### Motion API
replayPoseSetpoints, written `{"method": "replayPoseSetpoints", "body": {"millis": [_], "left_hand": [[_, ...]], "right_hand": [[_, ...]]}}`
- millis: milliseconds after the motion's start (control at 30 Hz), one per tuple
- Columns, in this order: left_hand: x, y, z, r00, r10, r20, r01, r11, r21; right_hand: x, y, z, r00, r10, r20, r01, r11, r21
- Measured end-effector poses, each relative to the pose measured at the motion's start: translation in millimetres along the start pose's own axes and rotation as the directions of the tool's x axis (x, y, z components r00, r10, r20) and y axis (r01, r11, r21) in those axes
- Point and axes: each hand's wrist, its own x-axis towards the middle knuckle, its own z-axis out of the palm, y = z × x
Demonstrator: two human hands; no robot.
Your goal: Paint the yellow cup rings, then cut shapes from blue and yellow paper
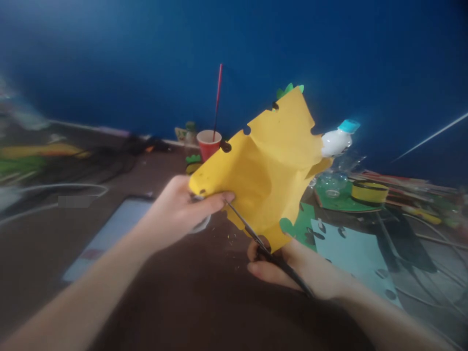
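A yellow sheet of paper (263, 165), with several rounded bites along its edges, is held up above the table. My left hand (190, 207) pinches its lower left corner between thumb and fingers. In my right hand (281, 263) is a pair of dark scissors (252, 231), whose blades lie along the sheet's lower edge, pointing up and left toward my left thumb. How far the blades are parted I cannot tell. Small yellow scraps (231, 239) lie on the table below the paper.
Behind the sheet stand a red cup (209, 146) with a straw and a white bottle (336, 142) with a blue cap. A light blue sheet (351, 258) lies at right, near a yellow-and-black ring (369, 192) on a green base. At left lies a pale rectangular panel (109, 239). A blue wall (146, 63) rises behind.
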Motion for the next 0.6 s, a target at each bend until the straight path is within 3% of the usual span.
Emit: {"method": "replayPoseSetpoints", "body": {"millis": [100,300,600], "left_hand": [[0.7,-1.0,-3.5,0.998,-0.05,0.025,0.051,0.998,-0.035],[3.0,-7.5,-8.5,0.964,-0.245,0.1,0.26,0.949,-0.181],[5.2,-10.0,-9.4,0.95,-0.305,0.066,0.311,0.945,-0.1]], "right_hand": [[-0.6,-1.5,0.4,1.0,0.003,-0.012,-0.003,1.0,-0.026],[-1.6,1.2,-1.7,0.999,0.029,0.042,-0.026,0.996,-0.085],[-2.3,6.6,1.0,0.995,0.057,0.076,-0.054,0.998,-0.039]]}}
